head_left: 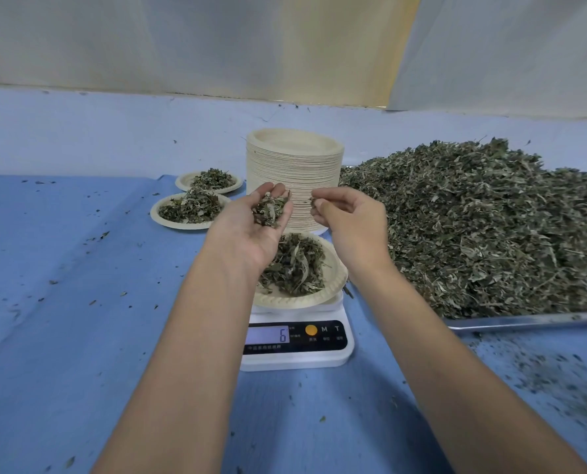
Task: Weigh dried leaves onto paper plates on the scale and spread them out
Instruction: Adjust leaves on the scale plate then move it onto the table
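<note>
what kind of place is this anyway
Probably a small herb or tea portioning workstation rather than a kitchen: a big heap of dried leaves on a metal tray, a digital scale, and a tall stack of paper plates.

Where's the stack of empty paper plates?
Head view, centre: the stack stands just behind the scale, filled plates to its left, leaf tray to its right.

Our scale (297,343) sits midway
A plate (333,278) on it, plate stack (294,172) behind, two filled plates (189,212) behind-left, leaf heap (490,227) on our right.
</note>
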A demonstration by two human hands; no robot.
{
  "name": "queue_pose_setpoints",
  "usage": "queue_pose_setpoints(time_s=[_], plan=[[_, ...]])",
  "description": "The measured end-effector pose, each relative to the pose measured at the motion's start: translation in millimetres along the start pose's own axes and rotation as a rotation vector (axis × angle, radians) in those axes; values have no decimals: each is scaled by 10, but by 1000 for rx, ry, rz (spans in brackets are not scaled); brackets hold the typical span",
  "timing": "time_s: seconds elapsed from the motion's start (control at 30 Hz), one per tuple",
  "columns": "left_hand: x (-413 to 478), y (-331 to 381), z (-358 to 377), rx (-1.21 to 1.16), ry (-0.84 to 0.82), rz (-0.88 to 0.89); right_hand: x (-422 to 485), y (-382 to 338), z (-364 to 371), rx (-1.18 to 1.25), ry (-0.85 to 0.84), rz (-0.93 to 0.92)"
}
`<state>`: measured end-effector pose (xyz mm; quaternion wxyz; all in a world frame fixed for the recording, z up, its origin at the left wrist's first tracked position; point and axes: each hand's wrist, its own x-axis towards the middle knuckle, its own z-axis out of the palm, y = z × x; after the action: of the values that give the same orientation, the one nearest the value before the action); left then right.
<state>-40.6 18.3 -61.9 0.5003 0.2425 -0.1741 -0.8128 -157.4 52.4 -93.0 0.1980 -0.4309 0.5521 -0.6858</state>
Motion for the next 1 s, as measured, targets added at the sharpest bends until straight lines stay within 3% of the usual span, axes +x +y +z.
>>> queue_pose_setpoints(time_s=[0.2,0.37,0.5,0.73,1.0], plan=[[2,25,-9,15,-4,32,-11,70,-25,-315,-142,-61],[1,-22,8,81,-5,49,-16,11,-18,-233,-88,-85],[8,-52,13,122,14,61,-65,-84,48,-128,-171,-139],[-25,-87,54,145,-1,65,-158,-96,158,-329,-205,-252],[20,-143,40,253,5,74,-114,-89,145,-229,-168,-140]])
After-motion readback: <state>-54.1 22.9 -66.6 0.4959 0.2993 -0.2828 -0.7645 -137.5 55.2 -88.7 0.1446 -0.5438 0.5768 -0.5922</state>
